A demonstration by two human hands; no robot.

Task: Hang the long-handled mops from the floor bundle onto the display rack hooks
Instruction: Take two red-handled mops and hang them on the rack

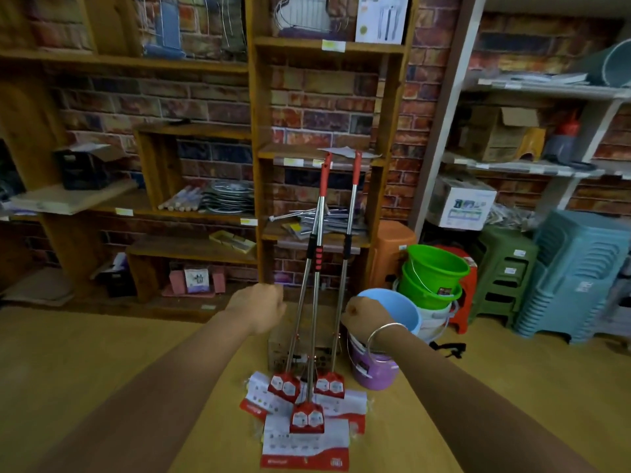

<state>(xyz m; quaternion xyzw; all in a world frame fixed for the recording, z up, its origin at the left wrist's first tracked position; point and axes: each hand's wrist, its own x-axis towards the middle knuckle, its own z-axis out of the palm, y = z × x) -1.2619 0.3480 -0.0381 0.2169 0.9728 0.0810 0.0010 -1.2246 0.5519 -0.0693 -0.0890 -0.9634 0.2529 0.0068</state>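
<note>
Three long-handled mops stand on the floor, leaning back against a wooden shelf unit. Their steel poles have red tips and black-and-red grips, and their flat heads sit in red and white packaging on the floor. My left hand is stretched out to the left of the poles, fingers curled shut, holding nothing. My right hand, with a silver bangle on the wrist, is to the right of the poles, also curled shut and empty. Neither hand touches a mop. No hooks are visible.
A light blue bucket over a purple one stands right of the mops, with stacked green buckets behind. Stacked plastic stools line the right side under white shelving. A cardboard box sits behind the mop heads.
</note>
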